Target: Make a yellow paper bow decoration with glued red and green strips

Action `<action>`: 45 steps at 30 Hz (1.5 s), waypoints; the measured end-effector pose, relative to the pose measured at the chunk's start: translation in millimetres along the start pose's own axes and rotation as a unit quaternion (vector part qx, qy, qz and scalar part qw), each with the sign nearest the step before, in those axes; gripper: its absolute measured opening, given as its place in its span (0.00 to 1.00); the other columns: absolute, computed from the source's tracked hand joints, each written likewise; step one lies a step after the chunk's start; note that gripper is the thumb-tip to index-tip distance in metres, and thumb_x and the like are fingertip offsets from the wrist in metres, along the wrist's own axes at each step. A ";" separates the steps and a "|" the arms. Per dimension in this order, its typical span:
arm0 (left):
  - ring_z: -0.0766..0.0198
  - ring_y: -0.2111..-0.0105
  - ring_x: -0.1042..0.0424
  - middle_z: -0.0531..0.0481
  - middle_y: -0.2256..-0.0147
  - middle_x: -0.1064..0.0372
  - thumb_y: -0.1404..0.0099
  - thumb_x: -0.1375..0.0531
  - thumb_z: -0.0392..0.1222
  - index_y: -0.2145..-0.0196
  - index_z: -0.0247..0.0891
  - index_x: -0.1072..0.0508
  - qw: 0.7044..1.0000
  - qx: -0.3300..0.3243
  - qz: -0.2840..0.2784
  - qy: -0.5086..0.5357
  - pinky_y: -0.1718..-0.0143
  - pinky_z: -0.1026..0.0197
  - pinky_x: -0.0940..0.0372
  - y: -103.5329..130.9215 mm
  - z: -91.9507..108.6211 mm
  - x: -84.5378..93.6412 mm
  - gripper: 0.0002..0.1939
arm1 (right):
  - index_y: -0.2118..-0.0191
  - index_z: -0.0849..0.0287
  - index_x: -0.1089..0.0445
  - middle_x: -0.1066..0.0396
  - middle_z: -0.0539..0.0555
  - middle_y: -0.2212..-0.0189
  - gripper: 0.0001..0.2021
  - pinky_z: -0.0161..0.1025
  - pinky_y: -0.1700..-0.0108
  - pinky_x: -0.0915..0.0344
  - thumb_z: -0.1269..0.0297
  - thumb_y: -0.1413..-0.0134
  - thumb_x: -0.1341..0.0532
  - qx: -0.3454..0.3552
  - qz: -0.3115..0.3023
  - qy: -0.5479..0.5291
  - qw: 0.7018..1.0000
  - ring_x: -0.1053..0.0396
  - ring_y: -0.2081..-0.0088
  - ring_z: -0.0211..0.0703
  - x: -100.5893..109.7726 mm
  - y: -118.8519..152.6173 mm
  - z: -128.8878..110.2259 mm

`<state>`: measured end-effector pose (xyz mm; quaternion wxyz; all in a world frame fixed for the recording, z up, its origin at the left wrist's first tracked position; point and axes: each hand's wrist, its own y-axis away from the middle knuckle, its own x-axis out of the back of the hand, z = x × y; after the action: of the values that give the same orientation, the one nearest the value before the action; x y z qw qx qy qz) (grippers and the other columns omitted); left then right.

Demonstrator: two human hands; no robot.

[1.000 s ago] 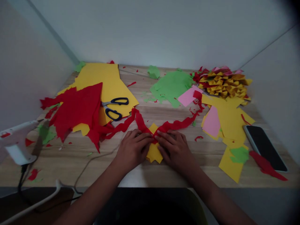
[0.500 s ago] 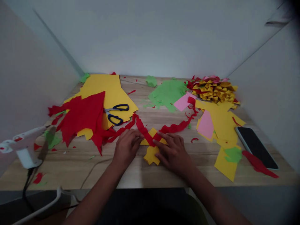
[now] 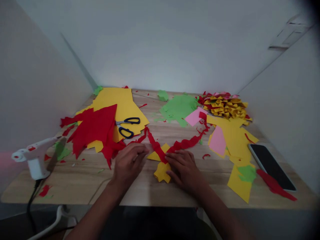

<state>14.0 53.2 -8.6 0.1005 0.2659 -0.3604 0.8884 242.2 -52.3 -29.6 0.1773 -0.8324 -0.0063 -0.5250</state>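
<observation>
**Wooden tabletop: papers, tools and 2 hands at work**

Clock positions are read from the lot's centre, the yellow paper piece, with 12 farthest from the person.

- Yellow paper piece: 1, folded, flat on the tabletop between the hands; partly covered.
- Red strip: laid in a V, its point on the yellow paper piece; whether 1 length or 2, cannot tell.
- Left hand: 1, at 9 o'clock, just beside the piece, fingers curled; fingertips blurred, so whether anything is pinched, cannot tell.
- Right hand: 1, at 3 o'clock, fingers laid on the red strip; any grasp beneath, cannot tell.
- Scissors: 1 pair, 11 o'clock, blades mostly hidden.
- Red sheets: 10 o'clock, overlapping, uncountable.
- Glue gun: 1, 9 o'clock; cord leaves the bottom edge.
- Pleated bundle: 2 o'clock, layers uncountable.
- Phone: 1, 3 o'clock, screen dark.
</observation>
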 end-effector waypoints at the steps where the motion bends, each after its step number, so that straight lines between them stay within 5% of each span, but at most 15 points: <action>1: 0.65 0.63 0.25 0.51 0.65 0.23 0.31 0.41 0.35 0.64 0.40 0.25 0.999 0.006 0.026 -0.024 0.60 0.63 0.32 -1.9 -0.1 13.2 0.05 | 0.45 0.55 0.27 0.25 0.54 0.46 0.16 0.55 0.41 0.43 0.59 0.36 0.40 0.010 0.017 -0.007 1.000 0.35 0.44 0.56 -0.9 1.0 0.7; 7: 0.66 0.71 0.32 0.54 0.73 0.32 0.30 0.42 0.45 0.71 0.39 0.31 0.957 0.145 0.193 -0.159 0.66 0.63 0.38 -2.7 -25.8 101.6 0.12 | 0.57 0.55 0.24 0.21 0.56 0.59 0.08 0.52 0.48 0.38 0.66 0.36 0.41 0.022 0.093 -0.012 0.995 0.31 0.54 0.53 -9.2 4.7 12.0; 11: 0.64 0.71 0.33 0.53 0.72 0.32 0.34 0.40 0.50 0.71 0.39 0.30 0.938 0.217 0.104 -0.252 0.66 0.61 0.39 -1.2 -55.3 129.5 0.13 | 0.60 0.56 0.25 0.22 0.55 0.65 0.07 0.50 0.53 0.38 0.65 0.36 0.41 0.017 0.115 0.003 0.993 0.30 0.59 0.51 -6.8 -4.7 7.6; 16: 0.50 0.51 0.31 0.42 0.52 0.30 0.39 0.39 0.43 0.50 0.39 0.26 0.926 0.170 -0.075 -0.328 0.49 0.52 0.36 -8.1 -85.4 116.1 0.19 | 0.61 0.57 0.25 0.22 0.56 0.65 0.08 0.47 0.56 0.38 0.65 0.36 0.42 0.017 0.032 -0.001 0.999 0.29 0.61 0.50 -1.2 -41.7 -32.2; 21: 0.48 0.53 0.30 0.40 0.54 0.30 0.36 0.44 0.41 0.53 0.40 0.22 0.912 0.175 -0.131 -0.348 0.51 0.50 0.35 -15.3 -104.1 101.7 0.16 | 0.60 0.58 0.25 0.23 0.57 0.62 0.11 0.46 0.51 0.36 0.66 0.34 0.46 0.023 -0.064 -0.011 0.998 0.29 0.57 0.49 0.0 -110.5 -76.0; 24: 0.51 0.54 0.29 0.41 0.56 0.28 0.33 0.45 0.44 0.56 0.40 0.21 0.918 0.208 -0.091 -0.326 0.55 0.53 0.35 -15.5 -105.8 102.1 0.15 | 0.52 0.62 0.27 0.27 0.63 0.52 0.14 0.46 0.46 0.38 0.67 0.32 0.48 -0.004 -0.046 0.053 0.998 0.33 0.49 0.53 -9.1 -168.7 -87.2; 30: 0.57 0.68 0.27 0.47 0.68 0.24 0.33 0.47 0.51 0.65 0.40 0.24 0.886 0.363 -0.021 -0.287 0.71 0.60 0.43 -7.8 -82.6 112.4 0.16 | 0.41 0.65 0.35 0.33 0.69 0.45 0.22 0.47 0.48 0.35 0.72 0.42 0.42 -0.034 -0.184 0.110 0.976 0.34 0.46 0.57 -43.0 -248.4 -86.9; 39: 0.58 0.69 0.26 0.52 0.71 0.25 0.33 0.45 0.47 0.54 0.42 0.28 0.920 0.365 0.049 -0.131 0.68 0.61 0.40 21.2 -49.5 116.1 0.14 | 0.49 0.65 0.26 0.25 0.69 0.52 0.23 0.45 0.53 0.33 0.68 0.54 0.33 -0.105 -0.200 0.050 0.973 0.26 0.51 0.60 -47.7 -259.0 -81.7; 45: 0.62 0.74 0.35 0.54 0.76 0.36 0.31 0.48 0.55 0.72 0.41 0.34 0.895 0.353 0.144 -0.231 0.70 0.60 0.43 40.5 -47.4 133.7 0.18 | 0.41 0.65 0.33 0.23 0.65 0.53 0.27 0.39 0.61 0.31 0.57 0.43 0.38 -0.196 -0.122 -0.120 0.966 0.24 0.59 0.48 -12.0 -255.6 -58.4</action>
<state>-132.0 55.2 12.1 -0.2153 0.4264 -0.0710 0.8756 135.6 171.6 56.2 -0.0565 -0.9008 -0.0262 -0.4298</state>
